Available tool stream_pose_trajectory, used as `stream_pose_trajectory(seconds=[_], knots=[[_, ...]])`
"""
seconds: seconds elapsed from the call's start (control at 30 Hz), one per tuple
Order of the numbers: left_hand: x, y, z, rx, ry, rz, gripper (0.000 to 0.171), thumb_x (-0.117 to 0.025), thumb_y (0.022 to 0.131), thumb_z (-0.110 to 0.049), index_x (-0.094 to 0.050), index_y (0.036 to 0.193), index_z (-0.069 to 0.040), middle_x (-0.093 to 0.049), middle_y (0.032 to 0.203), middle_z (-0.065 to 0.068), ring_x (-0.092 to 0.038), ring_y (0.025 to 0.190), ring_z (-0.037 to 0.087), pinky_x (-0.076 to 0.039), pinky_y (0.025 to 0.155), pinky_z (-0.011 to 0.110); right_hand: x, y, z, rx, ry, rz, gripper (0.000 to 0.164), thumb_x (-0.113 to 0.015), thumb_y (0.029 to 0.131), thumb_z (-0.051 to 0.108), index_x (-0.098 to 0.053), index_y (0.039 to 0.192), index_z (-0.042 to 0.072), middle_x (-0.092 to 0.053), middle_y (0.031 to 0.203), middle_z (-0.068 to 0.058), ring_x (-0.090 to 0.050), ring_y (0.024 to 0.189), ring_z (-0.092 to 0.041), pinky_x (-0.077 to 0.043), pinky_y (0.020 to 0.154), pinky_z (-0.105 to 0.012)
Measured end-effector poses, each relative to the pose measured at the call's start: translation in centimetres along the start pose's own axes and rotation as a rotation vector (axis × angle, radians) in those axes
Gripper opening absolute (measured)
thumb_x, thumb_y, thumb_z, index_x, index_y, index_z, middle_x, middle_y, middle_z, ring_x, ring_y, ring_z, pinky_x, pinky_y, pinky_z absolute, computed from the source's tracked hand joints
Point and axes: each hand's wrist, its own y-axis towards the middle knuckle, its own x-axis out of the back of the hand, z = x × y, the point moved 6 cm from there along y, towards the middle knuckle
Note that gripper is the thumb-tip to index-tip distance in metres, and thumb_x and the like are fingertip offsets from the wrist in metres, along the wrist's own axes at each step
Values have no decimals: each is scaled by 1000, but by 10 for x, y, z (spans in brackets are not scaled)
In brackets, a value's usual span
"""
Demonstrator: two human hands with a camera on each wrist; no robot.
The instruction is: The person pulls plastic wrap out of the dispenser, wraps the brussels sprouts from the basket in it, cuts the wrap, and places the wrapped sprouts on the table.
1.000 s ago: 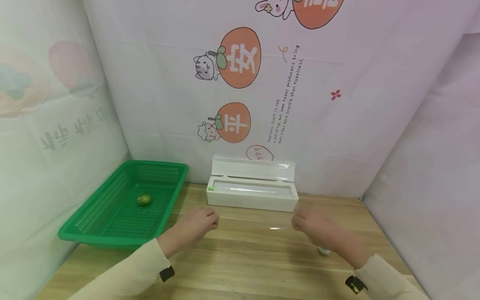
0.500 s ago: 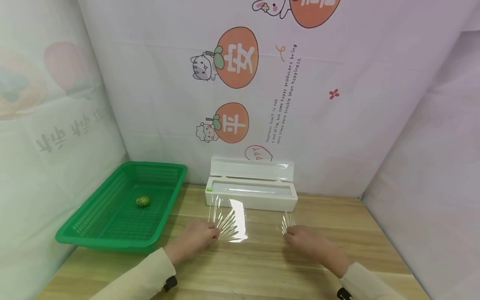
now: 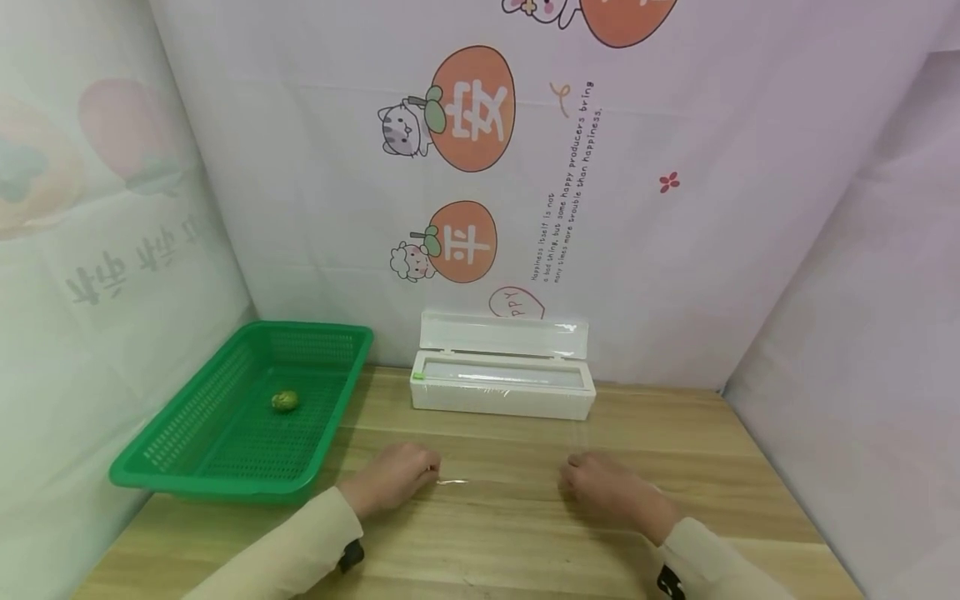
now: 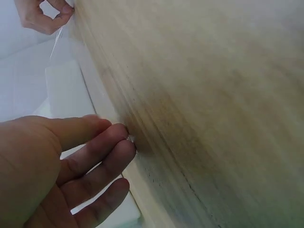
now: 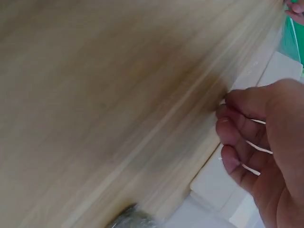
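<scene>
"Clear film (image 3: 452, 481) lies where, exactly?"

"It stretches low over the counter (image 3: 510, 542), in front of the white dispenser box (image 3: 502, 400). The left hand (image 3: 393, 477) pinches it at one side, the right hand (image 3: 611, 492) at the other; the two hands stand well apart."

"And the surface itself?"

"Light wood grain, its stripes running roughly left to right. White cloth walls close it in: the back wall (image 3: 637, 250) bears orange fruit drawings and lettering, the left wall (image 3: 112, 350) fainter prints, and the right wall (image 3: 847, 333) is pale and creased."

"Where do the edges come close?"

"At the rear. The box sits just before the back wall, its lid (image 3: 502, 335) raised. On the left, the green basket (image 3: 206, 483) reaches near the left wall, with a small yellow-green object (image 3: 285, 402) inside."

"Which side gives more room?"

"The right: a wide stretch of wood runs from the box to the right wall. Wood also shows through the film. The right wrist view adds a dark, shiny bundle (image 5: 131, 219), cut off at the bottom and too blurred to name."
</scene>
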Motion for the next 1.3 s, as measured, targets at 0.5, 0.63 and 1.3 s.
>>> stream_pose_trajectory(seconds=[0.5, 0.63, 1.3], knots=[[-1, 3, 3, 74, -27, 4, 11, -79, 91, -7, -72, 83, -11, -70, 76, -2, -57, 65, 4, -52, 60, 20, 5, 2, -4, -223, 189, -19, 29, -78, 93, 20, -60, 71, 18, -56, 71, 5, -47, 64, -7, -45, 56, -27], [5, 1, 7, 100, -84, -3, 14, -77, 92, -7, -68, 81, -10, -64, 72, -4, -49, 62, 3, -47, 57, 19, 8, -4, -12, -318, 275, 30, 33, -77, 95, 27, -57, 70, 20, -52, 68, 9, -44, 61, -6, -41, 55, -25], [4, 11, 22, 155, -95, -29, 9, -79, 87, -7, -70, 85, -6, -66, 82, 3, -55, 76, 12, -54, 69, 31, 17, 3, -36, -216, 380, -53, 12, -83, 89, 16, -73, 91, 8, -69, 84, 1, -60, 75, -9, -57, 67, -28]])
